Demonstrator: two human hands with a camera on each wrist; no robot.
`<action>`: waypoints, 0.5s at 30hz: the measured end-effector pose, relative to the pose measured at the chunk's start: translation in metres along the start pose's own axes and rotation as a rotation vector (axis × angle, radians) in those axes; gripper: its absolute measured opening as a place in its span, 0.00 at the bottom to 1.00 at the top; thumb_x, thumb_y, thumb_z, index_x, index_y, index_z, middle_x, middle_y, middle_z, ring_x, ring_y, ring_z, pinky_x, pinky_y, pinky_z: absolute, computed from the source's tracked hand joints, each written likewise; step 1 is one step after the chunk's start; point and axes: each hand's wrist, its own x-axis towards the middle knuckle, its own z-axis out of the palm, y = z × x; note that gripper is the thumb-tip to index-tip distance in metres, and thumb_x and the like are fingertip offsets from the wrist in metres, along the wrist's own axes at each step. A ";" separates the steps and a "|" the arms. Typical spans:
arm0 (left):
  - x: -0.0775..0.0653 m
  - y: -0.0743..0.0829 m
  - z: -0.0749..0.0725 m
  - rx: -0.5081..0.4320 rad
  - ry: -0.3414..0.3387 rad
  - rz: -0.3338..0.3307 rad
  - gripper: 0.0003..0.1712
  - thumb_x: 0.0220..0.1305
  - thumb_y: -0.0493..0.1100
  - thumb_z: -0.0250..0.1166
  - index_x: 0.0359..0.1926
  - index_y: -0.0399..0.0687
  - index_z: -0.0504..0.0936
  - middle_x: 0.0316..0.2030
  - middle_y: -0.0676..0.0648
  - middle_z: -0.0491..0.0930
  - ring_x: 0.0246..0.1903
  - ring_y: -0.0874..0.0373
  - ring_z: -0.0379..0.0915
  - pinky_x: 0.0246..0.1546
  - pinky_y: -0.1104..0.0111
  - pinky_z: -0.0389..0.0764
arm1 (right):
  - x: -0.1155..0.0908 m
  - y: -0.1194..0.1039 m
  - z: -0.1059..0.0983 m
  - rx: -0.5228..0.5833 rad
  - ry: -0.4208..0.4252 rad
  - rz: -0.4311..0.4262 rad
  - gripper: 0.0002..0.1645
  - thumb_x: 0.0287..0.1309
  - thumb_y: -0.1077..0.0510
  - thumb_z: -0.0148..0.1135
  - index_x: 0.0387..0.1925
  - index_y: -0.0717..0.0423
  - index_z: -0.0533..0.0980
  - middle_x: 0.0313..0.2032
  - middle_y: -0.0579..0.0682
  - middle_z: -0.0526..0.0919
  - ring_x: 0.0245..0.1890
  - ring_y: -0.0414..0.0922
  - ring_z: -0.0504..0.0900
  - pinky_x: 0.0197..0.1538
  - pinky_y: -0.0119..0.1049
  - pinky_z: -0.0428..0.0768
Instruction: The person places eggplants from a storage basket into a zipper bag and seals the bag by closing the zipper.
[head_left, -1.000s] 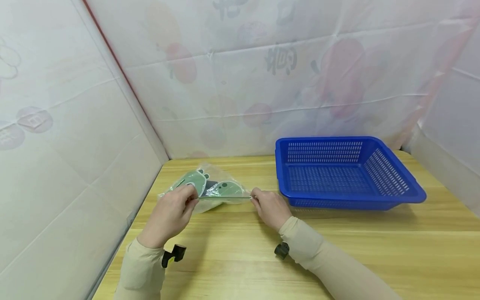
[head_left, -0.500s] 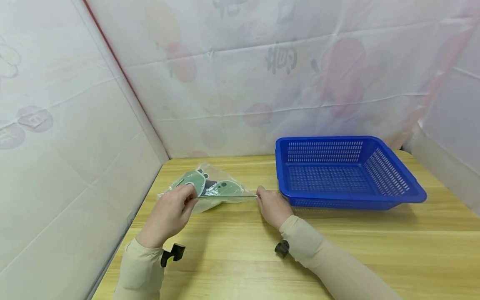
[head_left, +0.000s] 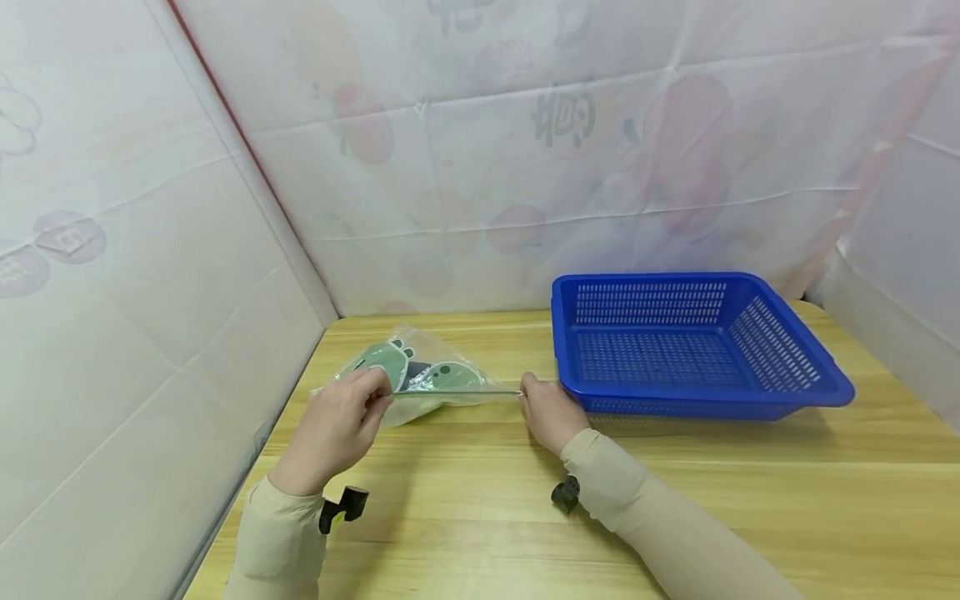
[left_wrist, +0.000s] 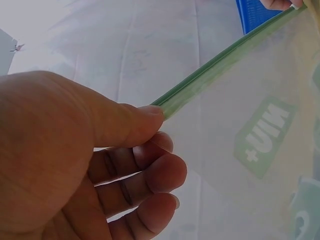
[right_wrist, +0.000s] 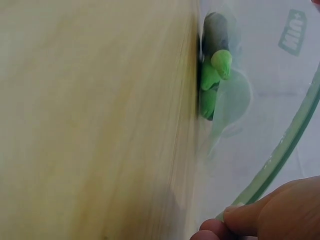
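A clear zip bag (head_left: 450, 382) with green printed shapes lies toward the back left of the table, its green zip edge lifted and drawn straight between the hands. My left hand (head_left: 337, 425) pinches the left part of that edge between thumb and forefinger; in the left wrist view the other fingers are loosely curled below. My right hand (head_left: 553, 415) pinches the edge at the right, with a tiny white spot at its fingertips. Through the plastic, the right wrist view shows a dark grey and bright green soft-looking item (right_wrist: 216, 65); its kind is unclear.
A blue plastic basket (head_left: 690, 400) with slotted walls stands right of the bag, close beside the right hand. White printed sheeting (head_left: 480, 167) hangs behind the wooden table (head_left: 480, 517) and along its left side. Each wrist wears a small black camera.
My right hand has moved a little to the right, pinching the zip edge, and a longer stretch of green strip shows between the hands. The left hand has shifted slightly left.
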 end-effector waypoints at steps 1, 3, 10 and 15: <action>0.000 0.000 0.000 0.000 0.001 -0.001 0.12 0.51 0.32 0.64 0.25 0.50 0.70 0.21 0.56 0.65 0.18 0.63 0.58 0.17 0.72 0.63 | 0.000 0.000 0.000 0.005 -0.006 0.004 0.03 0.59 0.60 0.56 0.31 0.54 0.71 0.20 0.46 0.77 0.17 0.38 0.71 0.19 0.34 0.70; 0.000 0.000 -0.001 0.003 0.001 -0.003 0.12 0.51 0.32 0.64 0.25 0.51 0.70 0.20 0.56 0.65 0.18 0.64 0.58 0.17 0.72 0.63 | 0.000 0.002 0.000 0.009 -0.016 0.014 0.03 0.59 0.60 0.56 0.31 0.54 0.71 0.19 0.45 0.76 0.17 0.38 0.70 0.19 0.34 0.69; 0.000 0.001 -0.002 0.005 -0.004 -0.009 0.12 0.52 0.32 0.64 0.24 0.51 0.70 0.20 0.56 0.65 0.19 0.64 0.58 0.17 0.72 0.63 | 0.001 0.004 0.001 0.005 -0.026 0.029 0.04 0.59 0.59 0.56 0.30 0.53 0.70 0.18 0.45 0.75 0.17 0.37 0.71 0.19 0.34 0.69; 0.000 0.000 -0.003 0.001 -0.005 -0.009 0.13 0.51 0.31 0.64 0.23 0.51 0.70 0.20 0.55 0.65 0.19 0.63 0.58 0.18 0.71 0.63 | 0.002 0.005 0.002 0.000 -0.035 0.045 0.06 0.61 0.59 0.53 0.29 0.54 0.69 0.17 0.45 0.74 0.17 0.38 0.72 0.18 0.34 0.69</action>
